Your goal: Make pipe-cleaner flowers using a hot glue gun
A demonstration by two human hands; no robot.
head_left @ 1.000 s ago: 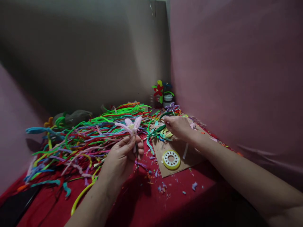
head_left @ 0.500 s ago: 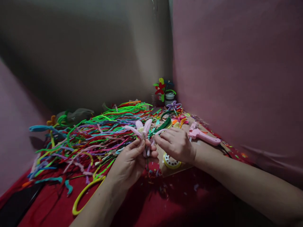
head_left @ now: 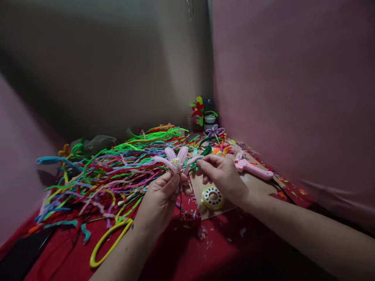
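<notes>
Above red cloth, left hand (head_left: 164, 192) pinching a fuzzy pink flower (head_left: 175, 159), right hand (head_left: 218, 171) pinching one slender curved petal (head_left: 193, 160).

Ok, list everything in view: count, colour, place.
Flower: one, pale pink, centre
Pipe cleaners: many, mixed colours, left
Loop: one, yellow, front left
Flat object: one, black, left
Cardboard: one, brown, right
Tape roll: one, yellow/white, on cardboard
Glue gun: one, pink, right
Star flower: one, purple, back
Blossom: one, red, back
Container: one, greyish, back
Cloth: one, red, beneath
Walls: three, grey/pink, around
Left hand: one, on flower
Right hand: one, pinching petal
</notes>
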